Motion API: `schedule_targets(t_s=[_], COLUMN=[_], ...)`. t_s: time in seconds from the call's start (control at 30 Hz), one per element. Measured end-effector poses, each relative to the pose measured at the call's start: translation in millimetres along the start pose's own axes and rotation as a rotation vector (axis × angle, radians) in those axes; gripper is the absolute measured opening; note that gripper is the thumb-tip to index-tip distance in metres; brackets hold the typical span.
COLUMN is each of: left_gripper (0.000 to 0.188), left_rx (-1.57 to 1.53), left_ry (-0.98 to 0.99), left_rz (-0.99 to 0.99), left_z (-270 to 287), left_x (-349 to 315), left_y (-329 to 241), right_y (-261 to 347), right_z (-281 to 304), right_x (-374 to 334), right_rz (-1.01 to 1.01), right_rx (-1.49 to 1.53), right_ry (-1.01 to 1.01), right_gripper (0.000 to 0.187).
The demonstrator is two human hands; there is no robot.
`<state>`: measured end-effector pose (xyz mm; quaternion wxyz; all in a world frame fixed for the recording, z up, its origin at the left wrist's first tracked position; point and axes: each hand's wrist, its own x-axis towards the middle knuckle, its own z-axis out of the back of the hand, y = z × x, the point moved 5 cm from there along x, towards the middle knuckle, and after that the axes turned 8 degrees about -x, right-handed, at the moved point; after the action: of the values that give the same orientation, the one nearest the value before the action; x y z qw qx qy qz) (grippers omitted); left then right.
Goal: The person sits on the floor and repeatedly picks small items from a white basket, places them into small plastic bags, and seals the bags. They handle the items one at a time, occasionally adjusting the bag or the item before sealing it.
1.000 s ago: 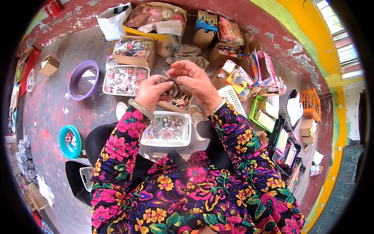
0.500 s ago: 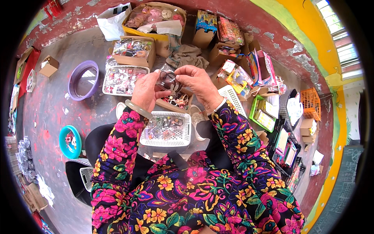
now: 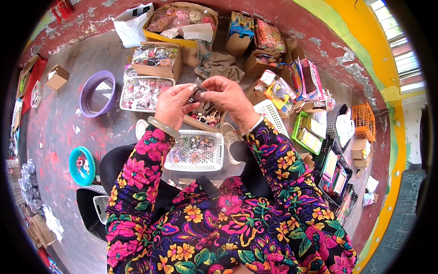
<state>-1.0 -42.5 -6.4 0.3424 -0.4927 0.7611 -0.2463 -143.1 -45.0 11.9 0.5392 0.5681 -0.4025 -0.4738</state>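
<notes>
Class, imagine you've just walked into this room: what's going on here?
A person in a flowered top holds a small dark item up between both hands. The left hand and right hand both have their fingers on it; they hide much of it, so exactly what it is can't be told. Below the hands, a white basket of small items sits between the person's legs, with an open cardboard box of small pieces just beyond it.
</notes>
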Motion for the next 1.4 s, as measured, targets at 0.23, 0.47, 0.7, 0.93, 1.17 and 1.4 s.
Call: schedule_targets(t_s=[0.23, 0.47, 0.7, 0.93, 1.17, 1.4], left_gripper=[0.014, 0.014, 0.013, 0.014, 0.015, 0.015], left_rx=[0.007, 0.045, 0.063, 0.080, 0.060, 0.077], left_ry=[-0.016, -0.006, -0.050, 0.006, 0.023, -0.039], left_rz=[-0.009, 0.017, 0.021, 0.021, 0.006, -0.027], left_z=[-2.1, -4.5, 3.0, -2.5, -4.4, -2.3], left_x=[-0.4, -0.2, -0.3, -3.1, -3.4, -1.6], left_y=[1.2, 1.8, 2.4, 0.1, -1.9, 0.7], right_y=[-0.1, -2.3, -1.4, 0.9, -1.4, -3.4], right_z=[-1.8, 2.5, 1.8, 1.2, 3.5, 3.7], right_x=[3.3, 1.5, 2.3, 0.5, -0.1, 1.1], right_rz=[0.043, 0.032, 0.038, -0.017, -0.075, -0.076], right_rx=[-0.080, -0.037, -0.004, -0.023, 0.069, 0.130], right_ry=[-0.018, -0.024, -0.027, -0.011, -0.007, 0.006], right_gripper=[0.028, 0.029, 0.027, 0.014, 0.010, 0.019])
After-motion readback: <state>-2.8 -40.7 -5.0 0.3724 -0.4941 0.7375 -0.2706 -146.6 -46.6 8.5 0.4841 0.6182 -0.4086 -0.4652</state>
